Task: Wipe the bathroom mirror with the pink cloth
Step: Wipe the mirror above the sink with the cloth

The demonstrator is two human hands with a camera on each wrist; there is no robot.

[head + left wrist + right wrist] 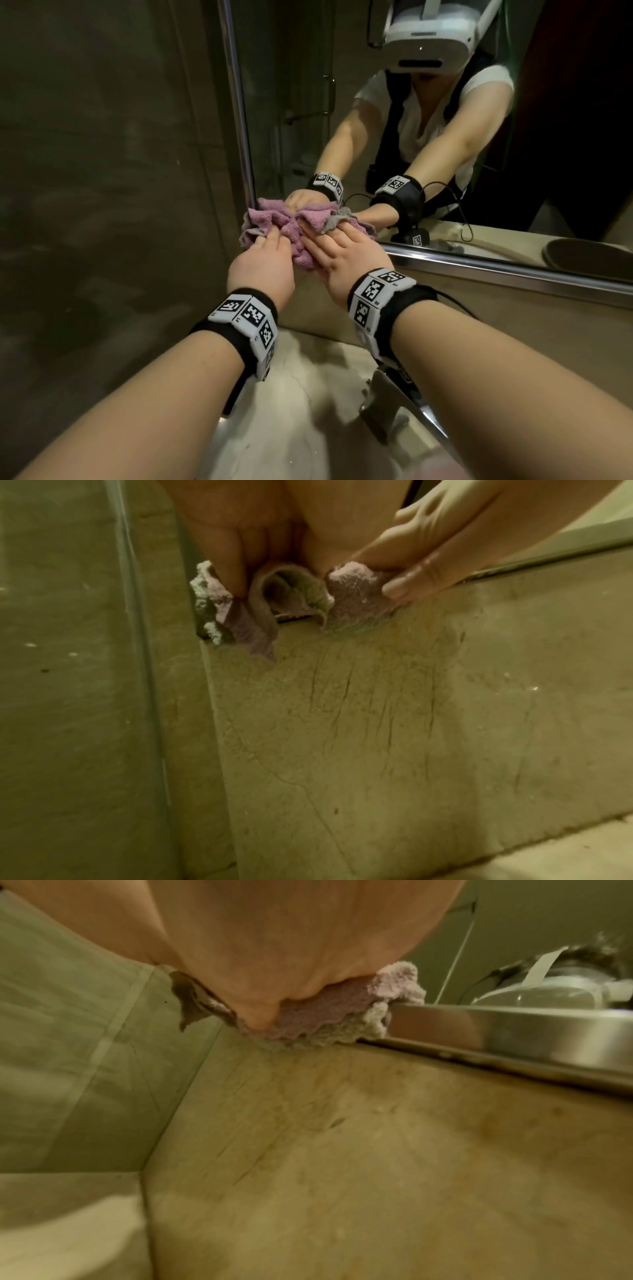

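The pink cloth [274,219] is bunched against the lower left corner of the bathroom mirror [376,137]. My left hand [270,246] digs its fingertips into the cloth's left part, with folds gathered between thumb and fingers [240,561]. My right hand [329,246] lies on the right part with straight, spread fingers [411,569] pressing the cloth [352,593] to the glass. In the right wrist view, the palm [260,961] covers most of the cloth [318,1010]. The mirror reflects both arms and the headset.
A metal frame [496,267] runs along the mirror's bottom edge and up its left side [239,102]. Below it is a beige stone splashback [377,723]. A chrome faucet [394,404] stands under my right forearm on the marble counter [291,411]. A tiled wall [102,171] closes the left.
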